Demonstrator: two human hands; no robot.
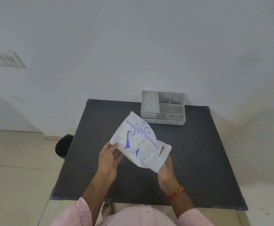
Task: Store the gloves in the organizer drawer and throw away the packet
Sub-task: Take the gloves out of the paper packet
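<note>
A flat, thin white plastic packet [138,142] is held in the air just below the centre of the frame, above a dark matte square table [198,160]. The packet is crinkled and slightly translucent, tilted with its long edge running from upper left to lower right, and printed in blue with an outline of a hand and the words "DISPOSABLE POLYETHYLENE GLOVES". Its lower right end has a cut-out handle slot.

The left hand [109,159] grips the packet's lower left corner, thumb on the printed face and fingers curled behind the film. The right hand [166,170] holds the opposite end near the handle slot; its fingers are mostly hidden behind the plastic, so only the closed hold on the packet is plain. An orange thread bracelet [175,192] circles the right wrist, and pink striped sleeves [77,214] show at the bottom edge.

At the far right of the table, right of centre in the frame, stands a light grey rigid plastic organizer [163,107], boxy, split into rectangular compartments, some with perforated floors. A small drawer front [149,115] sits at its lower left, and looks closed.

Left of the table, on pale floor tiles [18,160], a round dark bin [64,146] is partly hidden by the table edge. A white switch plate [6,59] is on the plain wall at the upper left.
</note>
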